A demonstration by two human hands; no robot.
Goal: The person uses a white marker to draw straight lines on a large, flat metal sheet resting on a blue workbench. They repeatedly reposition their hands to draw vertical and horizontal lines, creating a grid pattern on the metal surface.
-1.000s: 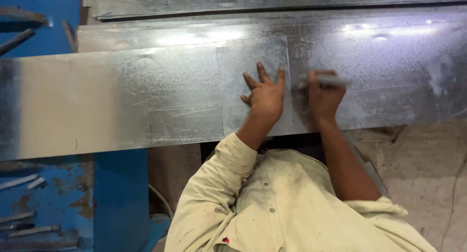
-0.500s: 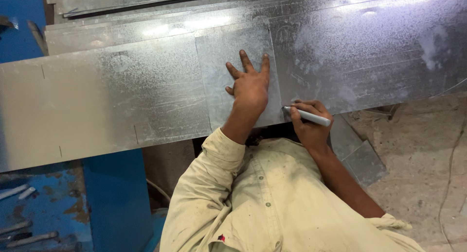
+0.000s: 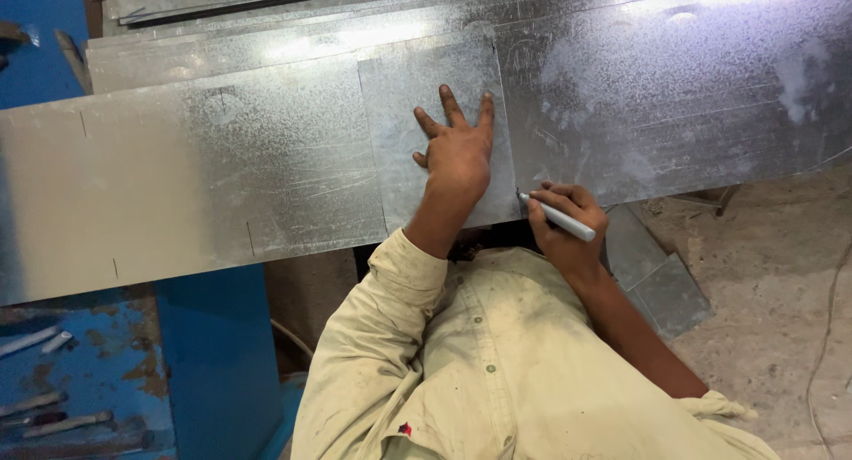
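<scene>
**Marking along a template on sheet metal**

Left hand (image 3: pixel 457 158) lies flat, fingers spread, pressing a small metal piece (image 3: pixel 430 96) onto the long sheet (image 3: pixel 195 176) across the blue bench (image 3: pixel 204 362). Right hand (image 3: pixel 568 225) is closed around a marker (image 3: pixel 557 216), tip touching the sheet at the piece's lower right corner. Judged step: tracing the piece's right edge, at its near end. The next stroke calls for the piece held still and the tip kept tight against the edge. Offcuts (image 3: pixel 657 278) lie on the floor just beside the right forearm.
</scene>
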